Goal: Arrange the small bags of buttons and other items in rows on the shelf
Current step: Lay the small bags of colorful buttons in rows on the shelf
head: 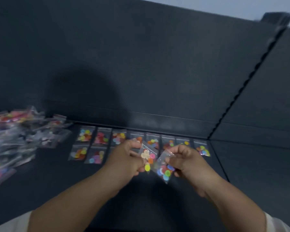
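Observation:
My left hand [127, 158] pinches a small clear bag of coloured buttons [147, 156], tilted, just above the dark shelf [57, 173]. My right hand [186, 160] pinches a second button bag [163, 170] close beside the first. Behind my hands, several button bags lie in a row [102, 137] along the shelf's back wall. A shorter second row [86, 154] of two visible bags lies in front of it at the left; my left hand hides whatever lies further right in it.
A blurred heap of loose button bags [13, 131] covers the shelf's left side. The dark back wall [141, 72] rises right behind the rows. A notched upright strip [241, 96] runs along the right, with a side panel beyond it.

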`<state>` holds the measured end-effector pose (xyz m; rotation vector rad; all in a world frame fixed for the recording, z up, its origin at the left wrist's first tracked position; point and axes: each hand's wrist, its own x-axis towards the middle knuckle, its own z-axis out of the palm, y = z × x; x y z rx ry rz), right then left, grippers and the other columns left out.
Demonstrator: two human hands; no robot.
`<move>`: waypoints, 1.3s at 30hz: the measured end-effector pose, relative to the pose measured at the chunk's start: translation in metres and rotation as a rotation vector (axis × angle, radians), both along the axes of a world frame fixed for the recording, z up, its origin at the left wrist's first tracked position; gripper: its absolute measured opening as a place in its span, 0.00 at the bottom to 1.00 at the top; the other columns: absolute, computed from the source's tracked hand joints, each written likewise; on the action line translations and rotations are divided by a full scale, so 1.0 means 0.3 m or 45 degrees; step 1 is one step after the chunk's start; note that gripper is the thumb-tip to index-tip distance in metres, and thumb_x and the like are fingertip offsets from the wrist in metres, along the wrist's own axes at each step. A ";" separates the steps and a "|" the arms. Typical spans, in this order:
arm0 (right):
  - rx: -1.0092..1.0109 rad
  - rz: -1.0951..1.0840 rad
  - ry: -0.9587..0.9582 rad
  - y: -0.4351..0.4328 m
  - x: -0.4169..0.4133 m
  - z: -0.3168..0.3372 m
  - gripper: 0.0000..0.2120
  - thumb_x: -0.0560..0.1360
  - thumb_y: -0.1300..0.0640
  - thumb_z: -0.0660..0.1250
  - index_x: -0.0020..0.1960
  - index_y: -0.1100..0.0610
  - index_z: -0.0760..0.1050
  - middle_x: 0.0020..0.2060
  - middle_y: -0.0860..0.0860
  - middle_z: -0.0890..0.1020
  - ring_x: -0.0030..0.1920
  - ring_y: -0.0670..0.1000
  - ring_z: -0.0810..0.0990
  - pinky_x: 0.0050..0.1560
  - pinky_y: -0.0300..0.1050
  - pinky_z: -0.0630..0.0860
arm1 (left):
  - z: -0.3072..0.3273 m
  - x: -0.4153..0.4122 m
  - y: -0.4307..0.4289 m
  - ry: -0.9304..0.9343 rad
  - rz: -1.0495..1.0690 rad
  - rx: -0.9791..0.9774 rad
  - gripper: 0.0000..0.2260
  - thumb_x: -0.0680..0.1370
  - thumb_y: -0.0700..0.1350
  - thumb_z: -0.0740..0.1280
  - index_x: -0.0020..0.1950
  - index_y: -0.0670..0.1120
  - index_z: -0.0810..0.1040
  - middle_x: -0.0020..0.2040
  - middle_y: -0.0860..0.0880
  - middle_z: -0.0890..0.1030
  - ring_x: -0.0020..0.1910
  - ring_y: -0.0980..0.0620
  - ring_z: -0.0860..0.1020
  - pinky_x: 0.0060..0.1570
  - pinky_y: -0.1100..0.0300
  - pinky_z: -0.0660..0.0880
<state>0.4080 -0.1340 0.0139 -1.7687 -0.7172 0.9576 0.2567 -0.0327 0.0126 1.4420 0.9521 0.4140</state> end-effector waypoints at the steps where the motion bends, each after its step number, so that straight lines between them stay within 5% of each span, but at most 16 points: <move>1: -0.006 -0.018 -0.040 -0.034 0.044 -0.010 0.04 0.74 0.66 0.67 0.45 0.57 0.75 0.33 0.49 0.82 0.31 0.44 0.75 0.31 0.36 0.70 | -0.006 0.042 -0.034 0.014 -0.033 0.004 0.17 0.74 0.35 0.68 0.58 0.51 0.73 0.45 0.47 0.80 0.39 0.51 0.81 0.35 0.62 0.74; 7: -0.125 -0.012 -0.333 -0.190 0.242 -0.060 0.03 0.74 0.67 0.66 0.43 0.61 0.77 0.33 0.53 0.81 0.31 0.46 0.78 0.36 0.38 0.75 | -0.032 0.253 -0.198 0.086 -0.195 0.043 0.18 0.74 0.34 0.67 0.57 0.54 0.72 0.44 0.50 0.79 0.43 0.52 0.81 0.49 0.54 0.79; 11: -0.197 -0.046 -0.474 -0.232 0.302 -0.103 0.08 0.75 0.64 0.67 0.52 0.55 0.77 0.43 0.48 0.81 0.42 0.46 0.80 0.47 0.44 0.79 | -0.068 0.323 -0.256 0.184 -0.263 0.130 0.24 0.75 0.38 0.66 0.68 0.53 0.66 0.48 0.53 0.78 0.46 0.53 0.80 0.50 0.55 0.79; 15: -0.232 -0.019 -0.939 -0.278 0.300 -0.121 0.19 0.77 0.59 0.64 0.67 0.52 0.71 0.61 0.47 0.74 0.59 0.47 0.75 0.56 0.34 0.69 | -0.077 0.304 -0.291 0.433 -0.412 0.695 0.28 0.78 0.45 0.64 0.75 0.54 0.56 0.68 0.53 0.69 0.64 0.54 0.71 0.59 0.64 0.69; 21: -0.121 0.226 -1.300 -0.357 0.243 -0.157 0.14 0.77 0.58 0.61 0.62 0.52 0.75 0.62 0.46 0.75 0.61 0.48 0.74 0.54 0.28 0.63 | -0.137 0.260 -0.290 0.496 -0.698 1.498 0.20 0.71 0.39 0.63 0.63 0.49 0.75 0.62 0.52 0.75 0.63 0.47 0.72 0.62 0.60 0.65; 23: -0.128 0.306 -1.313 -0.370 0.229 -0.170 0.15 0.79 0.55 0.58 0.64 0.51 0.73 0.66 0.45 0.72 0.65 0.46 0.71 0.58 0.27 0.61 | -0.151 0.261 -0.292 0.588 -0.864 1.538 0.25 0.75 0.39 0.59 0.72 0.48 0.66 0.75 0.50 0.63 0.75 0.46 0.57 0.70 0.56 0.48; 25: -0.176 0.374 -1.329 -0.375 0.224 -0.181 0.18 0.79 0.51 0.54 0.66 0.51 0.71 0.69 0.45 0.69 0.68 0.46 0.68 0.64 0.32 0.61 | -0.172 0.256 -0.292 0.621 -0.977 1.466 0.26 0.80 0.42 0.54 0.77 0.48 0.52 0.78 0.51 0.47 0.76 0.51 0.41 0.69 0.57 0.34; 32: -0.261 0.489 -1.399 -0.369 0.278 -0.209 0.27 0.77 0.43 0.46 0.74 0.49 0.62 0.74 0.46 0.62 0.74 0.45 0.58 0.68 0.31 0.43 | -0.180 0.295 -0.286 0.666 -1.007 1.457 0.28 0.81 0.56 0.52 0.77 0.49 0.48 0.78 0.50 0.45 0.76 0.53 0.45 0.71 0.58 0.37; 39: -0.212 0.535 -1.306 -0.332 0.345 -0.219 0.30 0.75 0.38 0.44 0.71 0.49 0.65 0.73 0.45 0.63 0.74 0.42 0.57 0.72 0.34 0.48 | -0.196 0.329 -0.282 0.684 -0.965 1.432 0.31 0.80 0.60 0.53 0.77 0.49 0.47 0.78 0.51 0.43 0.76 0.53 0.42 0.71 0.56 0.36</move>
